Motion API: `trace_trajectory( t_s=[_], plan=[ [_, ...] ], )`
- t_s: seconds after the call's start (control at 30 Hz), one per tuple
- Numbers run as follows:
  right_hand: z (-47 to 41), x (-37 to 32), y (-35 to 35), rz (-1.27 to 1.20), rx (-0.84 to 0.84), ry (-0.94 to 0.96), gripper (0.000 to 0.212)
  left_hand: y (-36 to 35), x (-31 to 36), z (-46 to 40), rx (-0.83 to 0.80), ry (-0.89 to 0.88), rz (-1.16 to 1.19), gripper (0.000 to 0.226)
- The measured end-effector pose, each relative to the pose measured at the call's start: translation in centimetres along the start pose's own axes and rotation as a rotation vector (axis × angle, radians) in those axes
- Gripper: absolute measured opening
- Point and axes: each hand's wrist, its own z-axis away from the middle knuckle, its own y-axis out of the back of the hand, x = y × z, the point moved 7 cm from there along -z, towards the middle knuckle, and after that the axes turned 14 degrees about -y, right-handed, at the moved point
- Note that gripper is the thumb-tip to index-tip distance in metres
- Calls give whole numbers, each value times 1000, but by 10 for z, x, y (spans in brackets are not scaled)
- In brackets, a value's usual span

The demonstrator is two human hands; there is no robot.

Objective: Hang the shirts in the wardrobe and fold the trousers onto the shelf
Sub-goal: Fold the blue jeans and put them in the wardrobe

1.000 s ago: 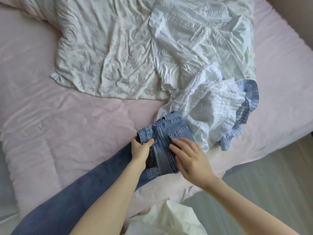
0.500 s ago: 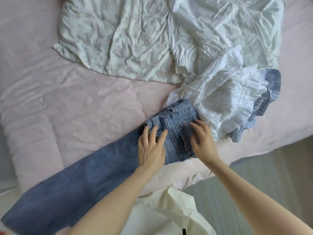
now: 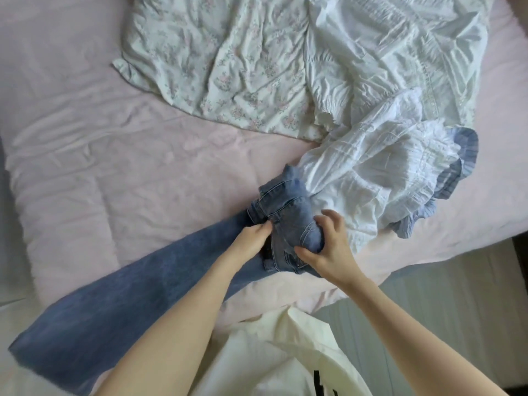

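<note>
I'm folding the jeans (image 3: 160, 270) on the bed (image 3: 85, 172): both my left hand (image 3: 253, 238) and right hand (image 3: 328, 247) grip the bunched waist. Next, I should lay it flat along the legs.

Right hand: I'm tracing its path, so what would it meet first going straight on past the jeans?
Probably the white ruffled garment just beyond the jeans that the right hand grips; depth is unclear.
</note>
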Motion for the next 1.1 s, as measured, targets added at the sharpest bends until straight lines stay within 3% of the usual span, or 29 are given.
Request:
trace_trajectory(
  t_s=[0.07,0.13,0.27,0.33,0.4,0.43,0.5,0.57,0.63,0.7,0.77,0.83,0.9,0.97,1.03,1.1],
  plan=[
    [19,-20,-24,103,-142,120,57,15,-15,22,81,117,530,48],
    [37,-37,-58,230,-268,211,58,38,-33,42,202,158,848,52],
    [59,-57,-144,551,-501,304,48,77,-76,76,341,129,935,63],
    [62,-60,-176,647,-639,300,48,95,-97,89,442,114,769,57],
    [59,-60,-191,520,-726,216,47,112,-117,100,539,121,496,43],
    [52,-60,-187,357,-671,134,43,115,-125,102,537,135,358,43],
    [30,-51,-152,69,-314,-38,33,113,-136,101,525,177,180,45],
    [19,-37,-121,45,2,-71,30,111,-136,102,611,183,73,39],
    [12,-30,-119,125,31,-50,39,116,-118,107,746,105,-142,36],
    [1,-18,-127,23,-53,-176,57,116,-83,107,782,-113,-500,45],
    [-3,-3,-135,-202,-115,-446,73,105,-53,98,658,-341,-795,61],
    [-1,6,-139,-347,-136,-597,71,96,-33,81,438,-467,-919,65],
    [7,2,-136,-330,-114,-556,49,91,-25,59,231,-487,-994,64],
    [20,5,-135,-235,-91,-515,45,83,-18,39,80,-506,-1096,65],
    [36,16,-134,-110,-1,-571,57,76,-10,26,15,-556,-1190,61],
    [49,27,-131,-142,96,-682,42,69,0,14,14,-609,-1236,55]
  ],
)
